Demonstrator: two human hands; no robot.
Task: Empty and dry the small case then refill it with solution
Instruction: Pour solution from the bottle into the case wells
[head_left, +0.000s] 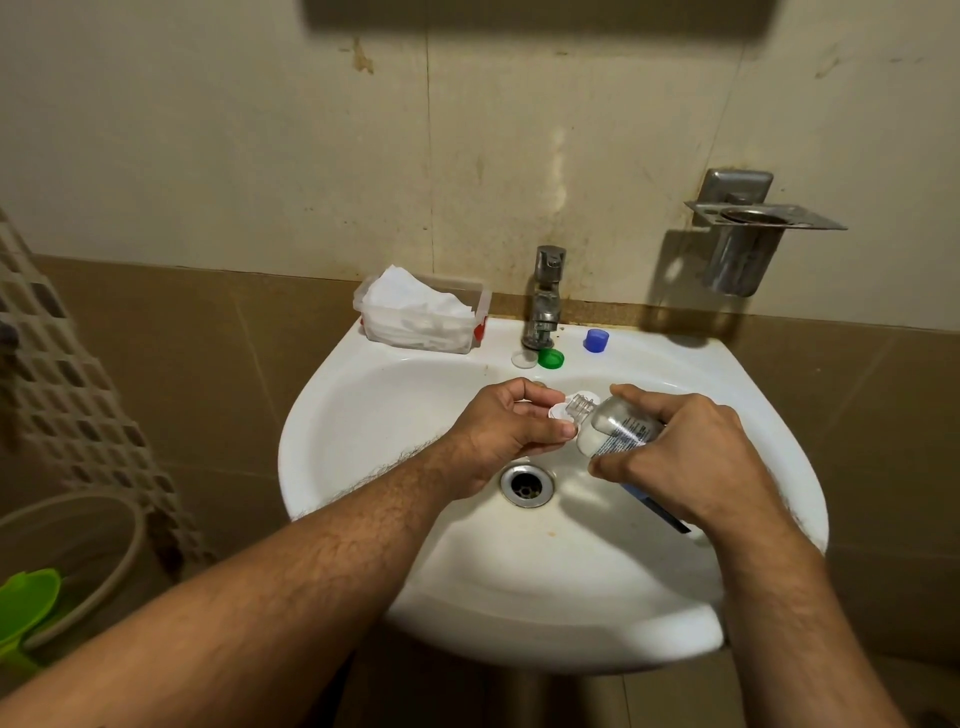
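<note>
1. The right hand (691, 457) grips the solution bottle (618, 428), fingers wrapped round its body. The bottle is tilted, with its open neck pointing left and down at the small case.
2. The left hand (506, 426) pinches the small case (560, 410) between thumb and fingers, above the sink (363, 415) basin and just behind the drain (526, 484). The hand hides most of the case.
3. Judged step: refilling. Keep the case level, hold the bottle neck close above one well, and squeeze gently so the solution does not overflow into the basin.
4. Fill each well in turn. Avoid touching the neck to the case.
5. The white cap (523, 359), green cap (551, 358) and blue cap (596, 340) lie on the sink ledge by the tap (545, 296), within reach for closing. The tissue box (423, 317) stands left of the tap.
</note>
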